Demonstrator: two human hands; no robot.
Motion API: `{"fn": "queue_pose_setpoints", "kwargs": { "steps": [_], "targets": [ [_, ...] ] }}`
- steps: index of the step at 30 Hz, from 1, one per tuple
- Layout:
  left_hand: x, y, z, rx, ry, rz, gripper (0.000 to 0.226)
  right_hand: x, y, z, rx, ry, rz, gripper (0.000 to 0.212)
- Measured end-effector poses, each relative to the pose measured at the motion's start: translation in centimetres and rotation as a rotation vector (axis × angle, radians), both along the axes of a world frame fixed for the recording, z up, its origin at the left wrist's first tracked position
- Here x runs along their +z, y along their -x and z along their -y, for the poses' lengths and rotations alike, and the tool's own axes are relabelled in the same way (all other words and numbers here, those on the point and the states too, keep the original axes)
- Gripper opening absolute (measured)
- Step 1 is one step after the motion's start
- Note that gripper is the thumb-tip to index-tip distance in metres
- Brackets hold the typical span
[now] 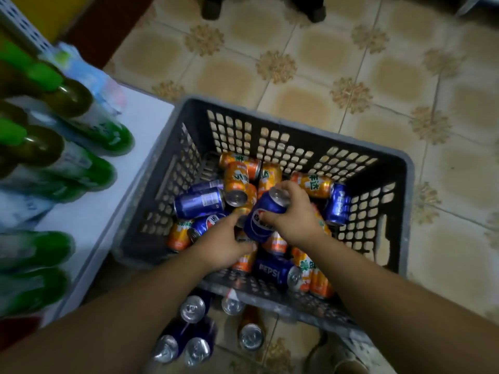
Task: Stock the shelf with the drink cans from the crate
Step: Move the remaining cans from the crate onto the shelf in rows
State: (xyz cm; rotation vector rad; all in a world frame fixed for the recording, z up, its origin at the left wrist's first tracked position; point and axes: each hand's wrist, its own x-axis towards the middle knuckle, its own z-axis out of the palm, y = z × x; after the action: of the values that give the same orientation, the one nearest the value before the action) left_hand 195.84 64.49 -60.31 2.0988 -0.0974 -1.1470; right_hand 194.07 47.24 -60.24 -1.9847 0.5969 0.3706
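A dark grey plastic crate stands on the floor with several orange cans and blue Pepsi cans lying jumbled inside. My right hand grips one blue Pepsi can and holds it tilted just above the pile. My left hand reaches in beside it, with its thumb near that can and its fingers down among the cans. Whether the left hand holds anything is hidden. The white shelf lies to the left of the crate.
Green bottles stand in rows on the shelf, blurred. Several cans stand upright on the tiled floor in front of the crate, between my arms. Dark furniture legs stand at the far top.
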Motion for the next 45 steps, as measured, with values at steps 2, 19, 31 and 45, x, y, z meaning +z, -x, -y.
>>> {"fn": "queue_pose_setpoints", "kwargs": {
  "steps": [2, 19, 31, 45],
  "targets": [
    [4.0, 0.6, -0.7, 0.078, 0.1, 0.039, 0.058, 4.5, 0.4, -1.2, -0.014, -0.074, 0.064, 0.064],
    [40.5, 12.4, -13.9, 0.411, 0.441, 0.679, 0.059, 43.5, 9.5, -16.3, 0.237, -0.157, 0.729, 0.083],
    [48.4, 30.0, -30.6, 0.814, 0.245, 0.884, 0.052, 53.7, 21.6, -34.9, 0.73, -0.134, 0.814, 0.084],
    [46.4, 45.2, -56.8, 0.831, -0.871, 0.68, 0.072, 52.9, 27.5, -57.6, 1.149, -0.286, 0.721, 0.065]
  ]
}}
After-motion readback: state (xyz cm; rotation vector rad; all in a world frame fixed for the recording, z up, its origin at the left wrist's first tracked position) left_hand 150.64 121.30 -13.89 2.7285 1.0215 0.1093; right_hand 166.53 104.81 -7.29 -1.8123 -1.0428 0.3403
